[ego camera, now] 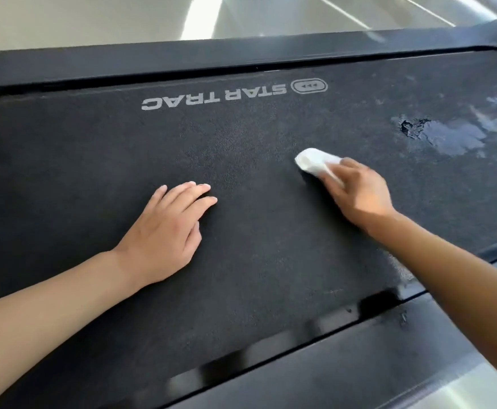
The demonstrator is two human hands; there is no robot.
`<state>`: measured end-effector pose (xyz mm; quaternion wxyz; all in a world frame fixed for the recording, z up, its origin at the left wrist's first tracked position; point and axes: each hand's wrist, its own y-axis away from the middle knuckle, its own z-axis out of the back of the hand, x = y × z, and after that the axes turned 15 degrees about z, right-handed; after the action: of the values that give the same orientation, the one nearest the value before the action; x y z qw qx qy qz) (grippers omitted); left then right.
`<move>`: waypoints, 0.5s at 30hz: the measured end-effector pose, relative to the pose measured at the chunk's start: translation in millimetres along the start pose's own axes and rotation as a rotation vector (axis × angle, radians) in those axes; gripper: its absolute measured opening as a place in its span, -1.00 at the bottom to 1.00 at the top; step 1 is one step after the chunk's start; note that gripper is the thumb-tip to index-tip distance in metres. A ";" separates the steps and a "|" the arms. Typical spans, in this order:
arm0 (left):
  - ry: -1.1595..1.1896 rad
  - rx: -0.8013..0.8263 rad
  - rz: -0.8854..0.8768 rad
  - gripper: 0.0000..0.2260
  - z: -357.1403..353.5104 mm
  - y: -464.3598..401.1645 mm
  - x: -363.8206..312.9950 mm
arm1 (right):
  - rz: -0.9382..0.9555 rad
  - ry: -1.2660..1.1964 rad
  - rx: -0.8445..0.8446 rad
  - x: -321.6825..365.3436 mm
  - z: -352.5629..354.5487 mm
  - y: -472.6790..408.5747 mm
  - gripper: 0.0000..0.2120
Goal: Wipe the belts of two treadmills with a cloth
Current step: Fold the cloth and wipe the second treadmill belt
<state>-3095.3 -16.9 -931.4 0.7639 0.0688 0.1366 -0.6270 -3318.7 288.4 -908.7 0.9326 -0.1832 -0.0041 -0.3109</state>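
Now right hand [359, 193] grips a crumpled white cloth [315, 163] on the wet-patched belt [256, 261]; left hand [167, 231] lies flat.

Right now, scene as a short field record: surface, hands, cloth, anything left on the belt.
surface: black treadmill belt, STAR TRAC logo printed near its far end
left hand: flat on the belt, fingers straight, holds nothing
right hand: grips the cloth, pressing it to the belt
cloth: white, bunched, sticks out past the fingers
wet patch: shiny liquid on the belt, beyond and right of the cloth, apart from it
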 end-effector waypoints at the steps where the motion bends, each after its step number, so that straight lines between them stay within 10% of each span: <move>1: 0.003 0.008 -0.040 -0.54 -1.7 0.1 -3.1 | -0.177 0.055 -0.011 -32.8 7.8 -0.2 -0.54; 5: 0.042 0.017 -0.174 -0.56 -9.2 -10.3 -12.2 | -0.319 0.162 0.030 -34.0 19.5 28.0 -0.54; 15: 0.084 -0.016 -0.189 -0.56 -27.6 -50.5 -38.3 | 0.408 -0.255 0.244 194.9 12.6 90.4 -0.66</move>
<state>-3154.8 16.3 -943.1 0.6955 0.0758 0.1792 -0.6917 -3107.7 246.9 -903.9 0.9831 -0.1043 -0.1218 -0.0881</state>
